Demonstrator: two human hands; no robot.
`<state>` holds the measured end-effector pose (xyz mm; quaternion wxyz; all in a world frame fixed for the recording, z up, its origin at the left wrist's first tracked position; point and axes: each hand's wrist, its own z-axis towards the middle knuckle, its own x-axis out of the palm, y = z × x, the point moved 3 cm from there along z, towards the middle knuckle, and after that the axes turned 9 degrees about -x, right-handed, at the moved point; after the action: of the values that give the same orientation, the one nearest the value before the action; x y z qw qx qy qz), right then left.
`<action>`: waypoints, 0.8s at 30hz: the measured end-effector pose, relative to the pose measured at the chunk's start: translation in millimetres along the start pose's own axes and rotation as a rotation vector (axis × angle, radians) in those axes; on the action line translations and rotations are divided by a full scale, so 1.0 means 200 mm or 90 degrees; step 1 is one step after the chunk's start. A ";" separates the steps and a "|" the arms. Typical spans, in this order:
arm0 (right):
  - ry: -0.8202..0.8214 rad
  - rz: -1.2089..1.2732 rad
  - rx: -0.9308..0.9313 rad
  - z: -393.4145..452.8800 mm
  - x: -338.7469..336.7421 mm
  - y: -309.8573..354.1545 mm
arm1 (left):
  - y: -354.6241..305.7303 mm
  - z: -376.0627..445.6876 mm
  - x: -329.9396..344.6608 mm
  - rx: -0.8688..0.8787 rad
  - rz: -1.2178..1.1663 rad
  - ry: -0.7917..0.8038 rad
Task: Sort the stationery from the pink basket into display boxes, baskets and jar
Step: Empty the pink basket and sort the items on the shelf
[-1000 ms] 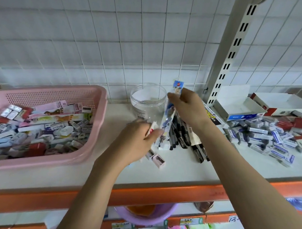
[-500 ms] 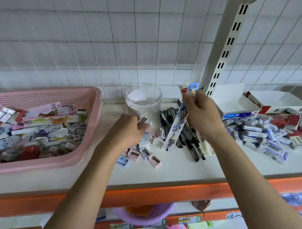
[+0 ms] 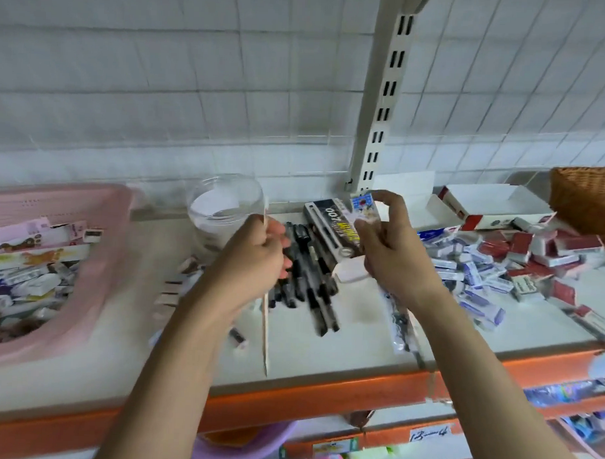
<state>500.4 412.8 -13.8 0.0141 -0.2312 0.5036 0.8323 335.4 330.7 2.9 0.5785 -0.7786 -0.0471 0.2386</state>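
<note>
The shelf (image 3: 341, 354) is white with an orange front edge and runs the full width of the view. On its left end the pink basket (image 3: 96, 290) sits heaped with small packs and erasers, its right wall near the left forearm. At the far right a wicker basket (image 3: 590, 201) stands against the back grid, with an open red-and-white display box (image 3: 494, 210) just left of it. A loose heap of erasers (image 3: 491, 270) spreads over the right part of the shelf, up to the right wrist. A clear jar (image 3: 224, 209) stands at the back, just beyond the left hand (image 3: 255, 258). Black pens (image 3: 309, 284) lie in a pile between the two hands, beside a dark pen box (image 3: 332, 230). A few small sharpeners (image 3: 170, 293) lie left of the left forearm.

The left hand is curled around a thin pale stick (image 3: 265, 327) that points down toward the shelf edge. The right hand (image 3: 392, 256) pinches a long printed pack (image 3: 362, 204) near its top between thumb and forefinger; its lower end (image 3: 400, 329) shows below the wrist. Bare shelf is open along the front edge between the forearms.
</note>
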 end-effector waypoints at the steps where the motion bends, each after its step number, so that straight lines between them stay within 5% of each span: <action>1: -0.014 -0.012 0.009 0.00 -0.09 -0.04 | -0.05 -0.02 0.10 0.008 -0.023 0.023; 6: -0.037 -0.178 0.022 -0.06 -0.64 -0.24 | -0.18 -0.06 0.64 0.016 -0.005 0.051; 10: -0.003 -0.061 0.056 -0.10 -1.14 -0.46 | -0.29 -0.08 1.21 -0.022 0.035 -0.034; 14: 0.011 0.074 0.088 -0.12 -1.55 -0.69 | -0.40 -0.15 1.72 -0.016 0.103 0.009; 24: -0.087 0.048 0.215 -0.22 -2.05 -0.95 | -0.60 -0.18 2.18 0.087 0.179 0.017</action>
<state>930.8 555.3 -25.0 0.0556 -0.1494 0.6424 0.7496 760.2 489.8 -16.9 0.5915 -0.7394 0.0865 0.3097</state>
